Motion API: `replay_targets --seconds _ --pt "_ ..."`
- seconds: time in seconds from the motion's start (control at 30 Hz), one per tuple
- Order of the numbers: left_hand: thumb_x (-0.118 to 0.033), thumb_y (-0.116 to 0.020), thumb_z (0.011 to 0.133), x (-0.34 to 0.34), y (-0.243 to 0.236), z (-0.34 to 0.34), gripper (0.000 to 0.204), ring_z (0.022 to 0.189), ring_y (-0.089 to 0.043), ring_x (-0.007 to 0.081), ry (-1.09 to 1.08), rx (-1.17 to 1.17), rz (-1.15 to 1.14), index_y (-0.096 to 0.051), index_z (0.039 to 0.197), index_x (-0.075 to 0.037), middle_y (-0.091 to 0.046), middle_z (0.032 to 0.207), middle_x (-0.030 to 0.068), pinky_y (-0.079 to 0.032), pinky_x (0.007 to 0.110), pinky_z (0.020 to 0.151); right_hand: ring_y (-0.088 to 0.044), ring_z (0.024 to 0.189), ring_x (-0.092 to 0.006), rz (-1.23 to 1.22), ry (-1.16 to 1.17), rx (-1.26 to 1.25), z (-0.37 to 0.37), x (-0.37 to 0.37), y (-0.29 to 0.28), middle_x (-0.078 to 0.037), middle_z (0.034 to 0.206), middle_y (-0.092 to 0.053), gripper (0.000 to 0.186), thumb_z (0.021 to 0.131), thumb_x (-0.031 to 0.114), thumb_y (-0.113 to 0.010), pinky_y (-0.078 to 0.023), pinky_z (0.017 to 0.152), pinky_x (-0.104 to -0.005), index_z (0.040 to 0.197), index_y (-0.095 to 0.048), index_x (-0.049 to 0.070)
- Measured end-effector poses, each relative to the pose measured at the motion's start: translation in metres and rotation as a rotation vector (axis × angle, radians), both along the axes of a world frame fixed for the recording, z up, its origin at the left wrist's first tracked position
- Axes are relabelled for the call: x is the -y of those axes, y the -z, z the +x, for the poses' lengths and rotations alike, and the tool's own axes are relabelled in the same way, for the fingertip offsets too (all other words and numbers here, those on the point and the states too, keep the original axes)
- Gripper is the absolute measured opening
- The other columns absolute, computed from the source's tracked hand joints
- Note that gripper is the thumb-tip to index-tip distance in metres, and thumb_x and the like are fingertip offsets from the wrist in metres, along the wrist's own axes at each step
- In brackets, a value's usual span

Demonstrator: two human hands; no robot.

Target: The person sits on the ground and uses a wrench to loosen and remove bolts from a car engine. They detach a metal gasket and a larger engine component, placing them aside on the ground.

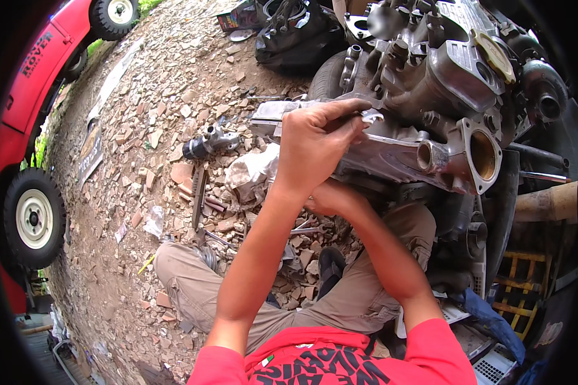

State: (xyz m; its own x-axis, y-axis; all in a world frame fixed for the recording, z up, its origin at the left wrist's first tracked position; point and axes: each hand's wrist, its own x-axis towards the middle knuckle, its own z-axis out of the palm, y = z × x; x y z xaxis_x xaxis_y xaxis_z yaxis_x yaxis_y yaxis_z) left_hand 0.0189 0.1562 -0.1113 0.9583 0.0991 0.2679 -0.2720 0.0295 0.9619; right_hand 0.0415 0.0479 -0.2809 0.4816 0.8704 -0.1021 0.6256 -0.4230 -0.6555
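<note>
A large greasy metal engine (404, 83) with pipes and flanges fills the upper right. My left hand (315, 144) is over its near left edge, thumb and forefinger pinched. At those fingertips shows a small shiny wrench end (373, 118) with an open jaw; the rest of it is hidden. Lower down, under the engine's edge, is my right hand (326, 196). Its fingers are hidden behind my left wrist and the metal, so what it touches cannot be seen. A round flanged opening (483, 154) faces out at the engine's right side.
Broken-tile rubble (122, 212) covers the ground. Near my legs lie a metal fitting with a black hose end (202, 144), a flat metal bar (200, 196), another wrench (311, 230) and a whitish rag (253, 173). A black bag (302, 42) stands behind; a red vehicle (45, 70) is at left.
</note>
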Motion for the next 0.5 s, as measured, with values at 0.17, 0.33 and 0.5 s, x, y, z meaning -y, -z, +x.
replay_targets --seconds 0.17,0.33,0.5 --pt "-0.009 -0.073 0.087 0.001 -0.002 0.026 0.019 0.074 -0.066 0.0234 -0.31 0.623 0.641 -0.073 0.106 -0.006 -0.068 0.09 0.0085 -0.051 0.034 0.065 -0.064 0.104 -0.0441 -0.054 -0.078 0.166 0.007 -0.002 0.049 -0.031 0.11 -0.065 0.05 0.092 0.031 -0.066 -0.049 0.092 -0.0517 0.124 -0.054 -0.006" --pt "-0.017 -0.064 0.094 -0.009 -0.005 0.031 0.017 0.078 -0.064 0.0335 -0.113 0.495 0.868 -0.069 0.109 -0.011 -0.063 0.089 0.01 -0.05 0.043 0.066 -0.065 0.102 -0.0439 -0.055 0.019 0.068 0.003 -0.004 0.017 -0.031 0.105 -0.067 0.046 0.092 0.033 -0.065 -0.049 0.09 -0.0507 0.109 -0.061 -0.009" --pt "-0.021 -0.063 0.094 -0.004 -0.009 0.039 0.017 0.079 -0.065 0.0339 -0.015 0.502 0.977 -0.07 0.107 -0.011 -0.064 0.088 0.0088 -0.051 0.044 0.067 -0.065 0.101 -0.0442 -0.086 0.05 0.007 0.001 -0.003 0.003 -0.03 0.103 -0.067 0.045 0.092 0.034 -0.065 -0.049 0.09 -0.0506 0.104 -0.062 -0.009"
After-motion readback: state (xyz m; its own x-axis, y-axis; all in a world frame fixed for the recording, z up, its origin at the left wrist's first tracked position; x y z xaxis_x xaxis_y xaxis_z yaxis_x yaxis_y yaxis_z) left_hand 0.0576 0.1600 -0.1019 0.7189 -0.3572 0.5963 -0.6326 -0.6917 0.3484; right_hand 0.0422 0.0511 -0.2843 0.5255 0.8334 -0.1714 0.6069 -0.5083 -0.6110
